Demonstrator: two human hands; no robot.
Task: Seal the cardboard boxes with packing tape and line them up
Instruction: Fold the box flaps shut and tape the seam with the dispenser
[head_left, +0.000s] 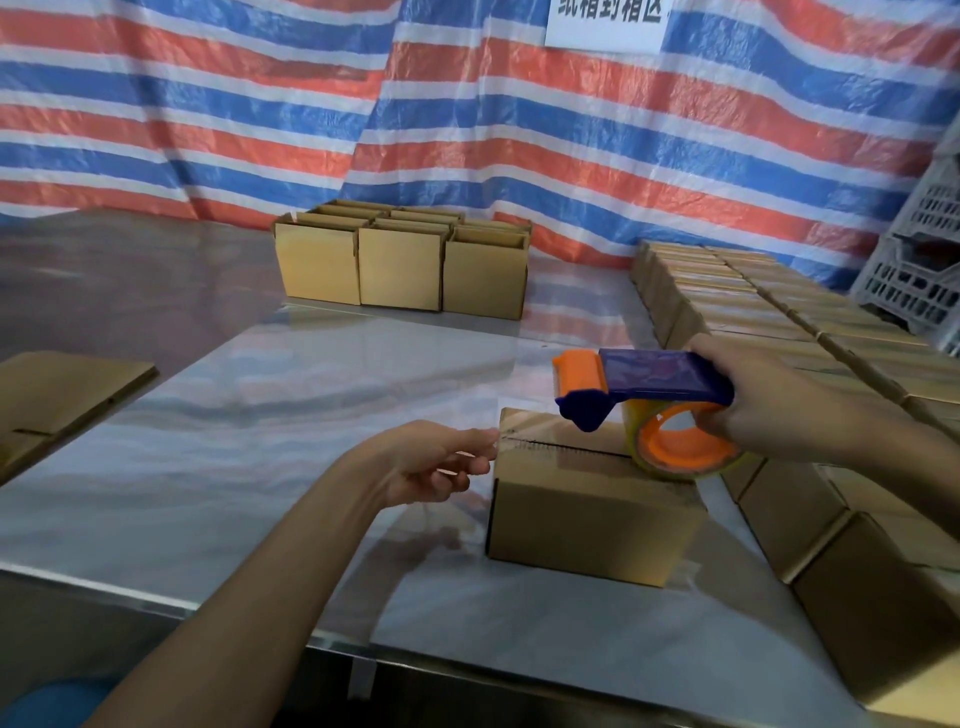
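Nearest to us, our left forearm reaches forward and to the right, so that the left hand (436, 462) meets the left end of the cardboard box (587, 514) standing on the desk (260, 415). Its fingertips (485, 441) touch the top edge where the clear tape starts, though we cannot tell whether they pinch the tape or only press it down. Our right hand (769, 400) grips the tape dispenser (649, 382) from the right, with the tape roll (680, 447) resting on the right end of the box top. The seam (566, 449) runs left to right between our two hands, and glossy tape seems to cover its left part. We judge the coming move to be a pull rightward along that axis, over the right edge, which falls to the right hand. Just beyond it, rows of closed boxes (779, 312) line the right of the desk, while open boxes (400, 265) stand well apart at the back.
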